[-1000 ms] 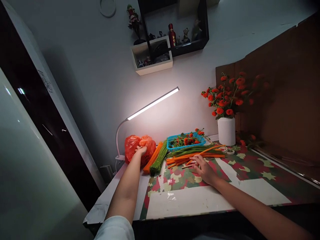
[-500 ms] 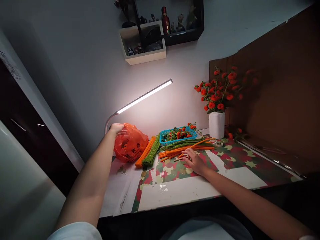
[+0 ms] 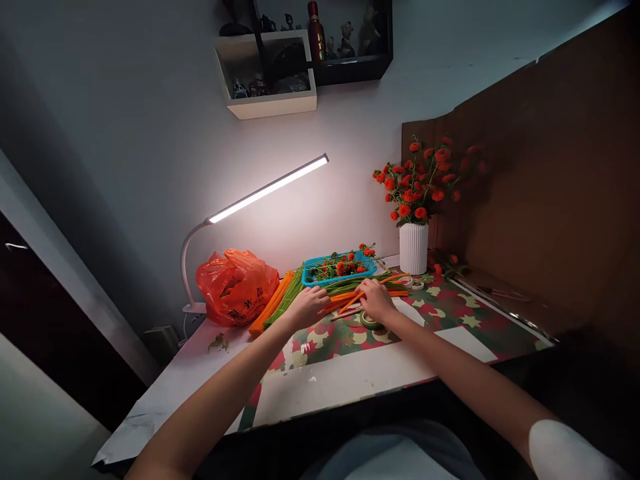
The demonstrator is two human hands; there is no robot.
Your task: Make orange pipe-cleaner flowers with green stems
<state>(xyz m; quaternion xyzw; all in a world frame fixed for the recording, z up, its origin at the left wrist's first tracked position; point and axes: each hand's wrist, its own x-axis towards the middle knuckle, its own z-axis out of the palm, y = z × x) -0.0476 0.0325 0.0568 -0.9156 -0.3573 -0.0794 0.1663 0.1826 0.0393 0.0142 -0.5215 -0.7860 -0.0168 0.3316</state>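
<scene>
My left hand (image 3: 309,305) is over the left end of the orange stems (image 3: 336,301), its fingers curled and closed; what they hold, if anything, is hidden. Close by on the right, my right hand (image 3: 374,299) has its fingers pressed together on an orange stem that slants down to the left. Under the right hand lies a roll of green tape (image 3: 370,321). Green stems (image 3: 345,287) lie behind the orange ones. A blue basket (image 3: 311,283) with small orange flowers and leaves stands behind them. Orange and green bundles (image 3: 280,301) lie left of my left hand.
An orange plastic bag (image 3: 237,290) sits at the back left beside a lit lamp (image 3: 270,190). A white vase (image 3: 414,248) of orange flowers stands at the back right, near a cardboard panel (image 3: 525,200). Shelves (image 3: 280,103) hang above.
My left hand has left the orange bag and come right to the stems. My right hand has moved slightly, its fingers now on an orange stem. The view has shifted.
</scene>
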